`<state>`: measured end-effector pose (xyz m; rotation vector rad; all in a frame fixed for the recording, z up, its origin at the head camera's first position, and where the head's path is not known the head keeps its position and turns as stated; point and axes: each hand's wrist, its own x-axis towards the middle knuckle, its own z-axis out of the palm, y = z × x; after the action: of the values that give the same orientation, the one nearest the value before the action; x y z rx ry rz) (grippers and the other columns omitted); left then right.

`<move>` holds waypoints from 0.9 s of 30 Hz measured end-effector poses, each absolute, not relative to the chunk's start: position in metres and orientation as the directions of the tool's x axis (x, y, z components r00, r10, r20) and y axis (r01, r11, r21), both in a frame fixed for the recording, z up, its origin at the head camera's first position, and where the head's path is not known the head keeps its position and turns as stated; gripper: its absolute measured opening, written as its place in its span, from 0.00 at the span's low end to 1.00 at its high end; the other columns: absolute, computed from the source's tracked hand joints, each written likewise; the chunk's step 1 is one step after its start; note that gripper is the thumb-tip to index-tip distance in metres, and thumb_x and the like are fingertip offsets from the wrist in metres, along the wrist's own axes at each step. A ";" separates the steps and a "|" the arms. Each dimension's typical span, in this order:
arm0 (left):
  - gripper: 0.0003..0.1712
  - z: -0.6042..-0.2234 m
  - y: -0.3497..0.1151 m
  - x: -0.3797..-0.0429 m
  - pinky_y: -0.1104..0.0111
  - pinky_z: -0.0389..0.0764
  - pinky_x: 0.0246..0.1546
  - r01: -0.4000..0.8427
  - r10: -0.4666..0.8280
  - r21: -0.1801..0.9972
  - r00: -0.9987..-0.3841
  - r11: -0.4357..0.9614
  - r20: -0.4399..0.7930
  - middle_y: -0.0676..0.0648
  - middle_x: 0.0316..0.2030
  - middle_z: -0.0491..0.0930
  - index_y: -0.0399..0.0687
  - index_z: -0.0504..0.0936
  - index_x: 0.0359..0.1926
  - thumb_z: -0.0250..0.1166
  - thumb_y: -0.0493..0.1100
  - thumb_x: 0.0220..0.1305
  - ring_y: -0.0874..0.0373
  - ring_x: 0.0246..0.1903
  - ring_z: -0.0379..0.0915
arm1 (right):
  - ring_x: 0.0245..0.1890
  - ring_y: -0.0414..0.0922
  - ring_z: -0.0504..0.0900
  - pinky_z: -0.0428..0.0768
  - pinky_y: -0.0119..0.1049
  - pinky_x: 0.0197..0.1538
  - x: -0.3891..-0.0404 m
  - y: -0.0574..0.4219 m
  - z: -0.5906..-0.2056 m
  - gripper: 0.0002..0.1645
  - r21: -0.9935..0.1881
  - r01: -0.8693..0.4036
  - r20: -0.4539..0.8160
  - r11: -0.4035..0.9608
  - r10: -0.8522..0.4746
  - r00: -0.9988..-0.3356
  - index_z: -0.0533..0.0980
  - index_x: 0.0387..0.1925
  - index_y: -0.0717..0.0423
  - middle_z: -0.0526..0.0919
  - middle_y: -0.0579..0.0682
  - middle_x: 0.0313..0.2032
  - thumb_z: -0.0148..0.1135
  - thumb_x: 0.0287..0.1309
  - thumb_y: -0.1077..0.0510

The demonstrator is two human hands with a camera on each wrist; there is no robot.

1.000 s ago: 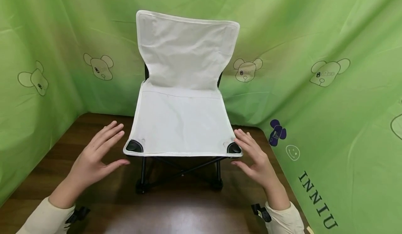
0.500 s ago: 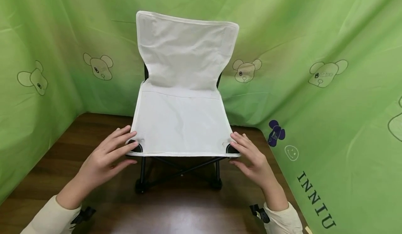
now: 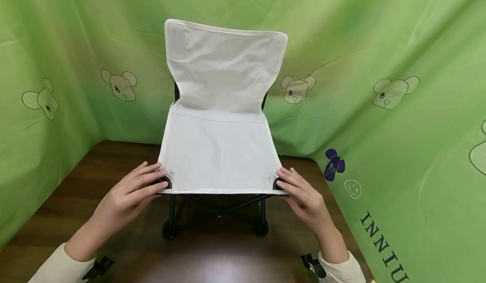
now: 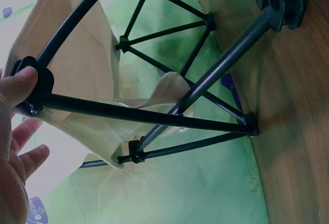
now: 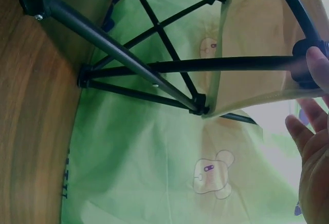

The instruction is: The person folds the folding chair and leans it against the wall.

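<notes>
A white fabric folding chair (image 3: 218, 152) with a black tube frame stands unfolded, its backrest at the far side. My left hand (image 3: 121, 198) grips the seat's front left corner, fingers over the top. In the left wrist view the thumb presses the black plastic joint (image 4: 45, 82) from below. At the front right corner my right hand (image 3: 306, 196) holds the seat the same way; the right wrist view has its thumb against another black joint (image 5: 300, 75). Crossed black tubes (image 4: 133, 113) run beneath the seat down to feet on the wooden surface.
The chair stands on a brown wooden tabletop (image 3: 216, 262). Green cloth (image 3: 414, 148) printed with bear heads hangs close behind it and along both sides. A dark strap (image 3: 99, 268) is on each wrist.
Both hands have come in to the seat's front corners and taken hold; the left hand moved farther, to the right. The chair sits slightly lower in the view.
</notes>
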<state>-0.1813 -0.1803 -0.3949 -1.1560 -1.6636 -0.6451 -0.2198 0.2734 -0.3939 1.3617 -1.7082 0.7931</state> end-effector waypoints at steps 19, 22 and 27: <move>0.17 -0.397 -0.170 -0.177 0.61 0.79 0.61 0.882 0.390 -0.174 -0.011 0.438 0.921 0.33 0.45 0.87 0.35 0.89 0.46 0.52 0.30 0.77 0.37 0.46 0.85 | 0.53 0.63 0.85 0.80 0.50 0.63 -0.217 0.252 -0.398 0.11 0.085 -0.980 0.921 0.179 -0.389 0.009 0.84 0.41 0.76 0.85 0.72 0.45 0.63 0.68 0.67; 0.17 -0.394 -0.168 -0.175 0.62 0.80 0.61 0.856 0.409 -0.222 0.014 0.467 0.912 0.33 0.45 0.87 0.35 0.89 0.46 0.52 0.29 0.77 0.38 0.44 0.85 | 0.53 0.61 0.85 0.81 0.45 0.62 -0.215 0.251 -0.399 0.11 0.104 -0.969 0.922 0.222 -0.386 0.011 0.84 0.41 0.74 0.86 0.71 0.45 0.63 0.69 0.66; 0.17 -0.390 -0.165 -0.176 0.60 0.82 0.58 0.822 0.421 -0.270 0.040 0.502 0.906 0.35 0.44 0.88 0.35 0.89 0.46 0.52 0.27 0.76 0.40 0.42 0.86 | 0.51 0.61 0.87 0.82 0.41 0.60 -0.213 0.246 -0.396 0.11 0.129 -0.950 0.927 0.284 -0.374 0.014 0.85 0.41 0.72 0.87 0.69 0.45 0.63 0.69 0.65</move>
<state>-0.1761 -0.1650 -0.3899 -1.0994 -1.5813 -0.4295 -0.2130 0.2463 -0.3964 1.2646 -1.5494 0.7199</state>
